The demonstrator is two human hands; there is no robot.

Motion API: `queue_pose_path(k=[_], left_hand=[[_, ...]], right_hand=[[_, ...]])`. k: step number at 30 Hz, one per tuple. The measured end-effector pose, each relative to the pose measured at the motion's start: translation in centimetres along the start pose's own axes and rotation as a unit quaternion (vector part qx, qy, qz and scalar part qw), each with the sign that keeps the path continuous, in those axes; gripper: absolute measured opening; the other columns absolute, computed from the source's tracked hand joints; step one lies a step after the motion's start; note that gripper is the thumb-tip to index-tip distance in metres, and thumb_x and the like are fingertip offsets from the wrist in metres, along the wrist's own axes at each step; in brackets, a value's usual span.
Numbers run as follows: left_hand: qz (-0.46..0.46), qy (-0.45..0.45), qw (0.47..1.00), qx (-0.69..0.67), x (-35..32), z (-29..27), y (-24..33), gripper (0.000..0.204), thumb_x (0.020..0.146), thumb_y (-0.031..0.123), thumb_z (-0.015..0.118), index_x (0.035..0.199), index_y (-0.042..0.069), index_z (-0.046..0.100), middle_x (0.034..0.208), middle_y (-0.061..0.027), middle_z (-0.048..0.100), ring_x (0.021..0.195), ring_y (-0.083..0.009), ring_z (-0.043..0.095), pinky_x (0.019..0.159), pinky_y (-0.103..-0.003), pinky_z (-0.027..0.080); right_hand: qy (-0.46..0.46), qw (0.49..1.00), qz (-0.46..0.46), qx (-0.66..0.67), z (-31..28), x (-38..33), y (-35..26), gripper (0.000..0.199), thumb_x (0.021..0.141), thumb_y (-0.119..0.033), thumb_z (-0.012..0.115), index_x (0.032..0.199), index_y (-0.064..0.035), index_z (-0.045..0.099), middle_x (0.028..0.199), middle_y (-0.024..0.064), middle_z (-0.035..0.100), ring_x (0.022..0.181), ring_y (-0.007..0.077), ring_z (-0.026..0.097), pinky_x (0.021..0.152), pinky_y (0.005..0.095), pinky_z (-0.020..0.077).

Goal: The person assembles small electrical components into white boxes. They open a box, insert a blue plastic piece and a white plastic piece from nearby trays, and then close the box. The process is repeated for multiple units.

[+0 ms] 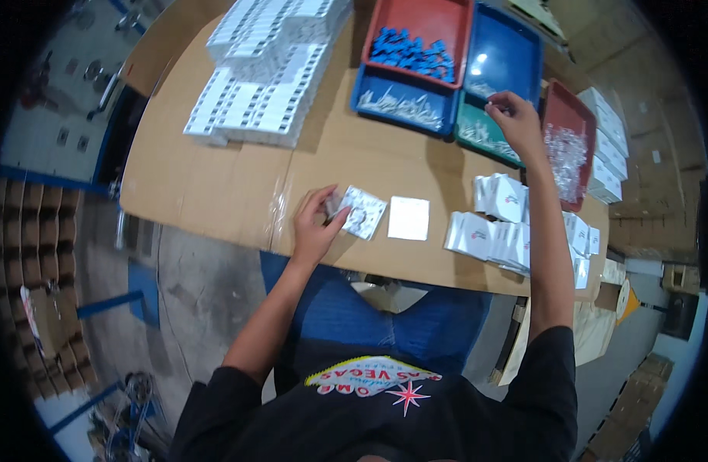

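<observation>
My left hand [315,225] grips the left edge of a white square piece with a grey printed pattern [363,212], just above the cardboard-covered table. To its right, a plain white square [409,219] lies flat. My right hand [515,119] is reached out over a green tray [469,102] of small pale parts [485,135]. Its thumb and fingers are pinched together. Whatever they hold is too small to make out. Right beside that forearm are rows of folded white leaflets [489,237].
Stacked white boxes [262,92] fill the table's far left. A red tray [419,11] holds blue parts [412,55]; a blue tray [359,85] holds pale pieces. Another blue tray [504,50] and a dark red tray [558,100] of clear plastic pieces [566,158] stand right. White cartons [606,146] lie beyond.
</observation>
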State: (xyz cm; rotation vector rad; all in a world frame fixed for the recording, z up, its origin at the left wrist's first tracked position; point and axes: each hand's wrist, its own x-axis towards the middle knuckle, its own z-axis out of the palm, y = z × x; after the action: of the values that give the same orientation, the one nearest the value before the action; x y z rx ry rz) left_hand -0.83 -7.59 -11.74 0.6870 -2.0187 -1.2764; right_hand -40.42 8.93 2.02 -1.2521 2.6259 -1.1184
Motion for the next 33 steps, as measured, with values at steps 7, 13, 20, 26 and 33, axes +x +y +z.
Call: queue_pose_path(k=[7,13,20,26,33], left_hand=[[0.012,-0.007,1.0,-0.007,-0.1,-0.2,0.6,0.045,0.081,0.016,0.086,0.123,0.006,0.07,0.111,-0.0075,0.069,0.095,-0.0194,0.067,0.079,-0.032,0.054],[0.07,-0.004,0.998,-0.001,-0.2,-0.1,0.2,0.047,0.079,0.013,0.087,0.123,0.006,0.073,0.107,-0.0076,0.068,0.094,-0.0171,0.066,0.078,-0.029,0.053],[0.103,-0.017,0.994,0.009,-0.2,-0.2,0.0,0.051,0.074,0.006,0.084,0.124,0.007,0.073,0.109,-0.0094,0.068,0.1,-0.0219,0.067,0.084,-0.032,0.054],[0.105,-0.021,0.994,-0.015,-0.3,-0.3,0.2,0.052,0.074,0.009,0.085,0.125,0.006,0.072,0.114,-0.0089,0.068,0.1,-0.0203,0.066,0.084,-0.032,0.053],[-0.102,-0.064,0.974,-0.192,-0.9,0.2,-2.9,0.024,0.096,0.014,0.075,0.115,-0.001,0.071,0.095,-0.0024,0.071,0.083,-0.0106,0.065,0.076,-0.025,0.052]], right_hand=[[-0.083,0.966,0.062,0.235,6.7,-9.9,-9.0,0.014,0.09,-0.009,0.076,0.1,0.0001,0.072,0.089,-0.0009,0.07,0.071,0.0031,0.054,0.066,0.0214,0.0461],[-0.149,0.936,0.135,0.289,14.8,-14.9,-12.9,0.014,0.09,-0.012,0.077,0.097,0.0002,0.073,0.087,0.0016,0.07,0.07,0.0065,0.058,0.064,0.0243,0.0475],[-0.169,0.962,0.037,0.211,17.3,-16.3,-14.1,0.022,0.092,-0.018,0.074,0.102,0.0018,0.074,0.099,0.013,0.07,0.077,0.0188,0.067,0.067,0.0313,0.0516],[-0.253,0.948,0.092,0.172,15.6,-15.8,-15.5,0.021,0.096,-0.018,0.072,0.105,0.0005,0.075,0.081,0.0096,0.07,0.068,0.0131,0.064,0.061,0.0301,0.0502],[-0.224,0.904,0.122,0.343,15.7,-15.6,-13.6,0.019,0.095,-0.016,0.075,0.105,-0.0003,0.078,0.074,0.0024,0.07,0.061,0.0059,0.059,0.053,0.0238,0.0453]])
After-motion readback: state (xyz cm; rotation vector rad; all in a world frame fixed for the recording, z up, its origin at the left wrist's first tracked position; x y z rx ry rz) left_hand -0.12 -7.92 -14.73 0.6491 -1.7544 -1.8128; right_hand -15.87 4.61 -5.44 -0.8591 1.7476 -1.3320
